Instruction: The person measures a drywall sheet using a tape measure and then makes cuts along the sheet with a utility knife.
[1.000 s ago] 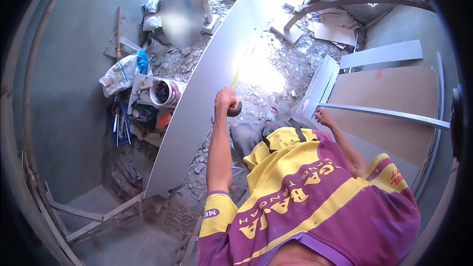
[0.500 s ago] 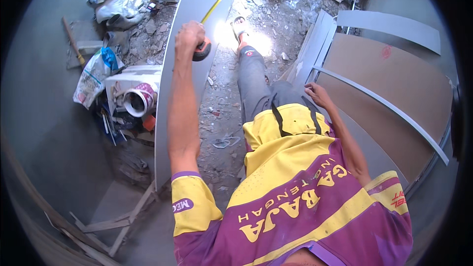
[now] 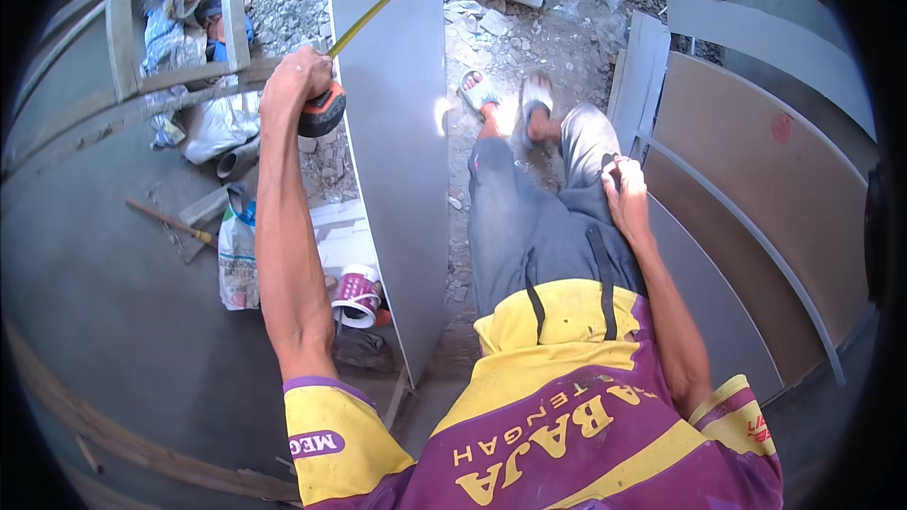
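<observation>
My left hand [image 3: 300, 77] is closed round an orange and black tape measure [image 3: 323, 113]. Its yellow blade [image 3: 383, 2] runs out over the long grey board [image 3: 392, 142], which lies to the right of that hand. By my right thigh, my right hand [image 3: 625, 195] has its fingers curled in. A small dark thing shows at those fingertips, too little of it to name.
Large boards [image 3: 756, 142] lean at the right, with a pale metal strip [image 3: 756, 236] across them. At the left are a wooden ladder-like frame [image 3: 175, 76], a sack [image 3: 238, 255], a broom [image 3: 175, 220] and a paint bucket [image 3: 357, 295]. Rubble [image 3: 501, 33] covers the floor ahead.
My left hand has moved left with the tape measure, past the board's left edge. My right hand now lies by my thigh, fingers curled, and my second foot has come into view.
</observation>
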{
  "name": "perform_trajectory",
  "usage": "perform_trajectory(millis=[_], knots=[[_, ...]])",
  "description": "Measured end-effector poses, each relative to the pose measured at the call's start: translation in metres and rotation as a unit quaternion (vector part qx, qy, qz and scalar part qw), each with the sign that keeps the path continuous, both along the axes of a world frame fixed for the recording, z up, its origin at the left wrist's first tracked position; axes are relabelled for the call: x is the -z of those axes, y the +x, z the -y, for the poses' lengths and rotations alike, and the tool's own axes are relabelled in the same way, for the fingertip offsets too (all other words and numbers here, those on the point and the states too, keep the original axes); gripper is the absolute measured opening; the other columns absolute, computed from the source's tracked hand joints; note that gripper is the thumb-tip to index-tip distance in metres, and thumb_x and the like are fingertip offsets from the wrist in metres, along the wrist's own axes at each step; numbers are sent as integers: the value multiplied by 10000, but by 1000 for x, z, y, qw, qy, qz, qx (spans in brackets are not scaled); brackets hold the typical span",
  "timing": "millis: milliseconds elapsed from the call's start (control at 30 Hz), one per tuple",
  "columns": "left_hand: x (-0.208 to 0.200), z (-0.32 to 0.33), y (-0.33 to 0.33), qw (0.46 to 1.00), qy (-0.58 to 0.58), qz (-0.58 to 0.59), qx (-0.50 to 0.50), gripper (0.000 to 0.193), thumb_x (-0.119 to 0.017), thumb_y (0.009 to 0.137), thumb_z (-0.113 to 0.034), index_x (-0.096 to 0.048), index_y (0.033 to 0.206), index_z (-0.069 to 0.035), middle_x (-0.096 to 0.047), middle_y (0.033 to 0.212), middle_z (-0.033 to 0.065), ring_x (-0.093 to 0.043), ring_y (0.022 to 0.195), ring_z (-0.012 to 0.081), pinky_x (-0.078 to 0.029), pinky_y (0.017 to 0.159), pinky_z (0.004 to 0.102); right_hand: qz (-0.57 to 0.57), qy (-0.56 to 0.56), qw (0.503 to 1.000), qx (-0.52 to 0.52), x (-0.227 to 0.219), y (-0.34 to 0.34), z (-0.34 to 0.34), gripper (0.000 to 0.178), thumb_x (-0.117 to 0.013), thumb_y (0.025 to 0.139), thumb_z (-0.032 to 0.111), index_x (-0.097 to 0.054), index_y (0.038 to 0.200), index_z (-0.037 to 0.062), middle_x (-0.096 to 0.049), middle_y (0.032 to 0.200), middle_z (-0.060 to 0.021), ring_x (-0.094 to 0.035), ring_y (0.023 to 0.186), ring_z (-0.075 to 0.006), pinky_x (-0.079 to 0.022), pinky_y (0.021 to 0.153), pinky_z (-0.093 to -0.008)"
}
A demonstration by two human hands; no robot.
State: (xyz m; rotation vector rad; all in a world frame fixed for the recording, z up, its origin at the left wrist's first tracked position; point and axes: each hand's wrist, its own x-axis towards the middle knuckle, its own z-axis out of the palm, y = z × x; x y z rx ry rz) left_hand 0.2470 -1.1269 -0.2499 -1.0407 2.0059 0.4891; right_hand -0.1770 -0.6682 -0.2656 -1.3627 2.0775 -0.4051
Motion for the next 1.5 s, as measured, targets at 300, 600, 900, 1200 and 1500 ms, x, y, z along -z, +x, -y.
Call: perform_trajectory(millis=[300, 600, 900, 1200, 1500], knots=[[70, 164, -4, 994, 66, -38, 79, 342, -484, 984, -75, -809, 1091, -71, -822, 1062, 139, -802, 961, 332, -653, 907, 449, 30, 188, 981, -25, 34, 3, 125, 322, -701, 1011, 202, -662, 1283, 35, -641, 1356, -195, -612, 1294, -423, -484, 1098, -488], [87, 286, -62, 981, 148, 10, 123, 333, -495, 1036, -97, -809, 1145, -75, -790, 1176, 76, -762, 1028, 242, -602, 1002, 358, 120, 204, 971, 37, 60, -40, 177, 324, -699, 1008, 159, -634, 1298, 32, -617, 1382, -216, -581, 1323, -429, -451, 1123, -481], [118, 368, -96, 980, 168, 64, 90, 355, -442, 1091, -176, -766, 1130, -36, -732, 1192, 145, -630, 1197, 344, -478, 1109, 429, 108, 275, 951, 87, 137, -14, 268, 333, -690, 1018, 155, -632, 1313, 12, -596, 1416, -234, -570, 1331, -430, -443, 1119, -505], [117, 412, -118, 959, 152, 192, -146, 517, -473, 1142, -442, -815, 1160, -55, -738, 1120, 108, -620, 804, 185, -552, 835, 336, 23, 256, 966, 13, 214, 27, 301, 336, -722, 1006, 186, -682, 1333, 122, -680, 1357, -77, -599, 1323, -312, -395, 1145, -497], [116, 412, -114, 958, 113, 193, -177, 564, -460, 1155, -517, -816, 1138, -80, -606, 767, 54, -576, 651, 94, -526, 612, 294, 52, 293, 953, 59, 229, 24, 305, 272, -699, 1027, 167, -706, 1294, 118, -702, 1296, -92, -613, 1296, -312, -402, 1142, -483]])
